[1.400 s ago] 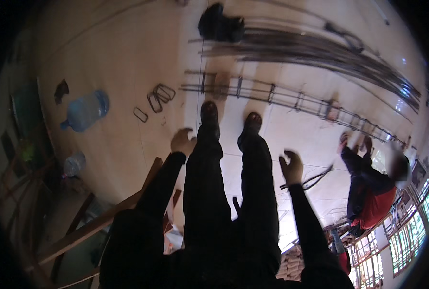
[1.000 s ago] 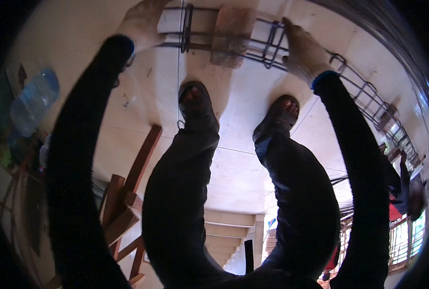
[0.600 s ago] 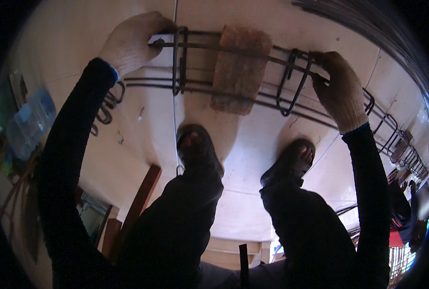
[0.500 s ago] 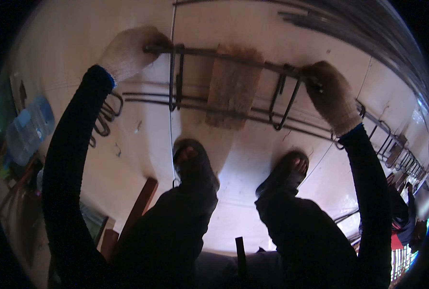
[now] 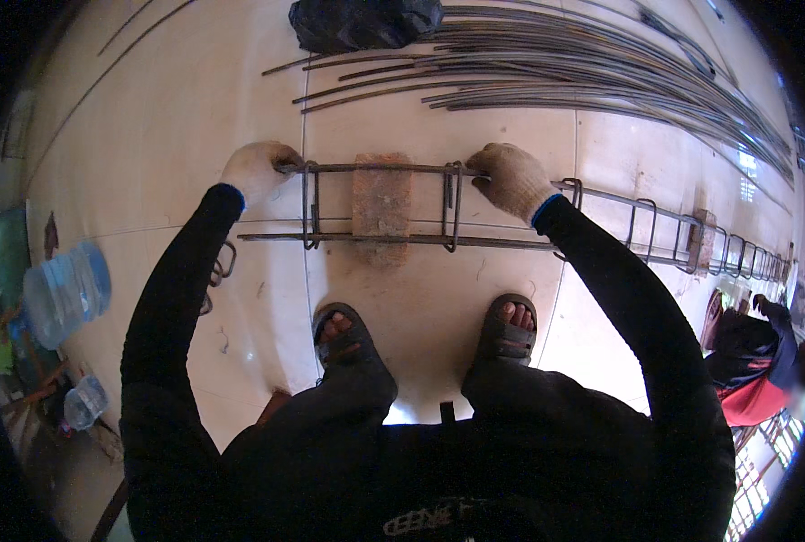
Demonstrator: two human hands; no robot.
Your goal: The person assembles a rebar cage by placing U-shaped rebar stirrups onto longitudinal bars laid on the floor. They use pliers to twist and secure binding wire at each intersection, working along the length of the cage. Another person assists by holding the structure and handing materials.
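Note:
A long steel rebar cage (image 5: pixel 375 237) lies on the tiled floor in front of my feet, resting on a brick (image 5: pixel 381 200). My left hand (image 5: pixel 256 168), in a white work glove, is closed on the cage's upper bar at its left end. My right hand (image 5: pixel 512 179), also gloved, grips the same upper bar to the right of the brick, beside a square stirrup (image 5: pixel 453 206). Another stirrup (image 5: pixel 311 206) stands just right of my left hand. My sandalled feet (image 5: pixel 420 332) are planted just behind the cage.
A bundle of long rebar rods (image 5: pixel 583 77) lies beyond the cage, with a black bag (image 5: pixel 364 22) at its left end. Loose stirrups (image 5: pixel 222 266) lie left of me. A large water jug (image 5: pixel 64 291) and a small bottle (image 5: pixel 84 403) lie far left. Another person (image 5: pixel 750 348) crouches at the right.
I have bent down from standing and both gloved hands have closed on the cage's upper bar. In the last half second the view pulled back a little; the grip stays the same.

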